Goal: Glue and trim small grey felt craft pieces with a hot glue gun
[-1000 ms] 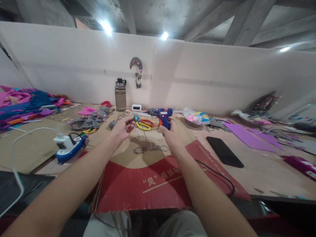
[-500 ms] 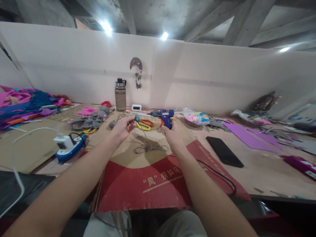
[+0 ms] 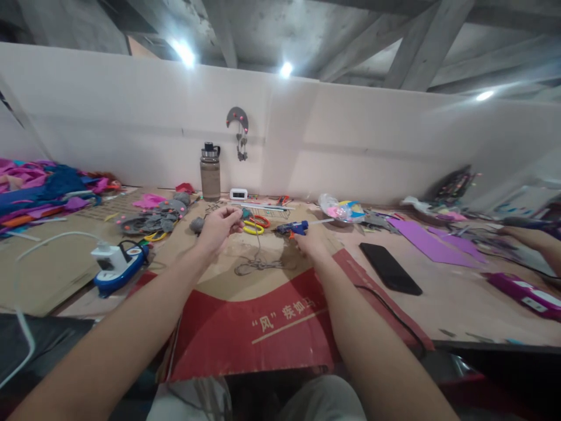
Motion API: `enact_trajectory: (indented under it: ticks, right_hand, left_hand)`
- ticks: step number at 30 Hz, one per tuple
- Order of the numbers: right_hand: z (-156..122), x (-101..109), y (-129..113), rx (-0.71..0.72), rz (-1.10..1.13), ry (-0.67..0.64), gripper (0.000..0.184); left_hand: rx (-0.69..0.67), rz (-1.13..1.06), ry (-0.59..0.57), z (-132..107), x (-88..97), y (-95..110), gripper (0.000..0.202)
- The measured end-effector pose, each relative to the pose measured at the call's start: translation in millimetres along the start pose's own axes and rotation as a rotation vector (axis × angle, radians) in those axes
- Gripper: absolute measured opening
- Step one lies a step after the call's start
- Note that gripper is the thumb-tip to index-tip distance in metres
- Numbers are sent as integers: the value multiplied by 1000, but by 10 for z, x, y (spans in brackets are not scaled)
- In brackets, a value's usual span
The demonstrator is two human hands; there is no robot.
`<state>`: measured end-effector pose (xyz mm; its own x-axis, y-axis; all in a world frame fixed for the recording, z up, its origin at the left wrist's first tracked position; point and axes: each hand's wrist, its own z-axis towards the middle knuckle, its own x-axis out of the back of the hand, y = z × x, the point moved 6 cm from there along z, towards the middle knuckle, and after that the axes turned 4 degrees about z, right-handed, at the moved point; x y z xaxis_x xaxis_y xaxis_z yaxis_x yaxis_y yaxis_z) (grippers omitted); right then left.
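Note:
My left hand (image 3: pixel 221 229) is pinched on a small teal piece (image 3: pixel 246 214), mostly covered by the fingertips. Grey yarn (image 3: pixel 258 266) runs down from near it and lies in loose loops on the cardboard (image 3: pixel 228 285). My right hand (image 3: pixel 314 238) grips a blue glue gun (image 3: pixel 298 227), whose nozzle points left, low over the cardboard; whether it rests there I cannot tell. A glue stick (image 3: pixel 322 221) juts out of its back. Scissors with yellow handles (image 3: pixel 253 228) and red handles (image 3: pixel 263 221) lie between my hands.
A water bottle (image 3: pixel 210 175) stands by the wall beside a small white clock (image 3: pixel 238 194). Grey felt pieces (image 3: pixel 160 219) and a blue power strip (image 3: pixel 120 272) are left. A phone (image 3: pixel 389 268), purple sheets (image 3: pixel 432 242) and another person's hand (image 3: pixel 532 241) are right.
My right hand has lowered the glue gun and tipped it flatter, towards the cardboard. My left hand stays pinched in nearly the same place. Another person's hand has come in at the right edge.

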<state>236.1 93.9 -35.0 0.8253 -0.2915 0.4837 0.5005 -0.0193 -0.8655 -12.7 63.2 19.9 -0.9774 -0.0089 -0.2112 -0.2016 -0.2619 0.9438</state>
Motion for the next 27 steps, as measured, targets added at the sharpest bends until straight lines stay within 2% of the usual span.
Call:
enact_trajectory:
  ticks: [3, 5, 6, 8, 10, 12, 15, 21, 27]
  right_hand:
    - [-79, 133, -70, -25, -104, 129, 23]
    - [-160, 164, -215, 51, -91, 200, 33]
    - [-202, 133, -306, 119, -29, 185, 35]
    - [-287, -18, -485, 255, 211, 31, 37]
    - [-382, -183, -627, 340, 419, -137, 38]
    - [-463, -294, -718, 395, 527, -223, 35]
    - [-526, -372, -761, 411, 587, -259, 29]
    - [-560, -398, -783, 408, 568, -265, 18]
    - [-584, -386, -819, 394, 518, -227, 13]
  left_hand:
    - [-52, 60, -20, -2, -16, 6, 20]
    - [-87, 116, -32, -17, -35, 22, 21]
    - [-103, 149, -42, -29, -52, 33, 21]
    - [-126, 215, -62, -58, -90, 51, 21]
    - [-135, 264, -72, -87, -126, 59, 20]
    - [-138, 313, -79, -114, -162, 59, 19]
    - [-157, 412, -108, -159, -232, 68, 16]
    - [-201, 571, -178, -250, -356, 108, 10]
    - [-223, 656, -157, -271, -368, 106, 6]
